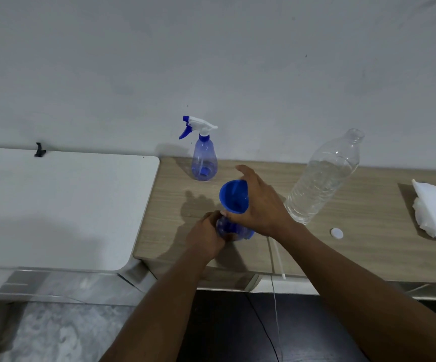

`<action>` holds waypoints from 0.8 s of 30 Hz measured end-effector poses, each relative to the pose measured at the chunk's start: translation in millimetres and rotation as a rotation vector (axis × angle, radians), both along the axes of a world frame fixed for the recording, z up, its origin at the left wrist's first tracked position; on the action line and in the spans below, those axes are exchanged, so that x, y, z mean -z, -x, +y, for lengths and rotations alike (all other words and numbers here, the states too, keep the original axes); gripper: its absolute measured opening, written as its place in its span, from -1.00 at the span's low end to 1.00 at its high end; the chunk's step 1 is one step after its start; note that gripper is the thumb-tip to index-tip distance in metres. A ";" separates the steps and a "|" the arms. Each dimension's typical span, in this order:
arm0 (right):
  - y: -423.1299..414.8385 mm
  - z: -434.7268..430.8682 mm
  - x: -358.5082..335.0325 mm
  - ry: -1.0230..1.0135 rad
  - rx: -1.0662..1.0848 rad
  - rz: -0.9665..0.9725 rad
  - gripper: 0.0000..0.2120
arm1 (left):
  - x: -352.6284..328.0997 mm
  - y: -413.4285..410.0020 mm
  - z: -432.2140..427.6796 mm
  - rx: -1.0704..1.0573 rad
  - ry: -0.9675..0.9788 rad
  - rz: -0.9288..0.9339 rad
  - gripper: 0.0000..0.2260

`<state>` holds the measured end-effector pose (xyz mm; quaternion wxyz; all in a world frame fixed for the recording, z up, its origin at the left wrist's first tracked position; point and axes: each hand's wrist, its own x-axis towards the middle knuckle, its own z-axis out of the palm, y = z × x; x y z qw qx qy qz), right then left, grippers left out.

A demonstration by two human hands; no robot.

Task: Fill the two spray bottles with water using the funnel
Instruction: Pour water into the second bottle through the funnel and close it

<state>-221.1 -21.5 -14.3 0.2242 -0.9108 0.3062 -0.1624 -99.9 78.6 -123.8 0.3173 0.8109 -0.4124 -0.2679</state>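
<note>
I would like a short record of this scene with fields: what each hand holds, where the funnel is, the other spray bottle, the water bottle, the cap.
left hand: grips the near spray bottle
right hand: holds the blue funnel
funnel: sits in the near bottle's neck
far spray bottle: upright by the wall, sprayer on
water bottle: open, upright, partly full
white cap: lies on the wooden table

Plain grey wall (211, 61); wood-grain table (355, 244) beside white table (54, 205); mottled grey floor (54, 330).
</note>
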 end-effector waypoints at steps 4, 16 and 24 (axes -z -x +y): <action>-1.9 0.3 -3.9 0.034 0.006 0.000 0.02 | -0.2 0.8 1.4 -0.013 0.008 0.006 -0.56; -4.8 -0.3 -8.0 0.035 0.013 0.016 -0.02 | -3.0 1.2 1.1 -0.011 -0.014 0.051 -0.49; -4.9 -3.6 -9.2 -0.110 0.043 0.009 -0.20 | -5.8 0.5 2.1 0.005 0.023 0.034 -0.46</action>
